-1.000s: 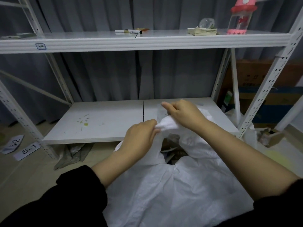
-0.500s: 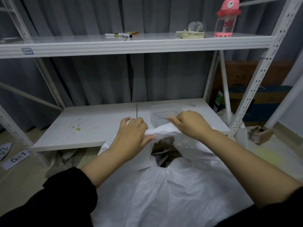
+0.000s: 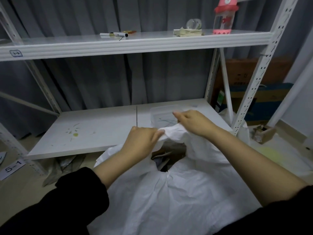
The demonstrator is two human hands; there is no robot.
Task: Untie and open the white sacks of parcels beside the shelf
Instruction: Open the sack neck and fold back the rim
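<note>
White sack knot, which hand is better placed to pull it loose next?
Probably the right hand: it pinches the twisted end from above, while the left hand just grips the white sack beside it.

Open room on your left: the lower shelf (image 3: 94,133) lies bare there, and a hand can sweep in under the upper shelf (image 3: 135,46), which caps the space overhead. Straight ahead it's tighter: a clear tub (image 3: 162,114) sits on the lower shelf just beyond your right hand (image 3: 194,122). On your right the perforated upright (image 3: 254,82) stands near your forearm, cardboard boxes (image 3: 254,73) behind it. Between your left hand (image 3: 142,143) and right, the gathered neck of the white sack (image 3: 177,200) bars the way; beneath it a dark gap (image 3: 167,158) gapes.
</note>
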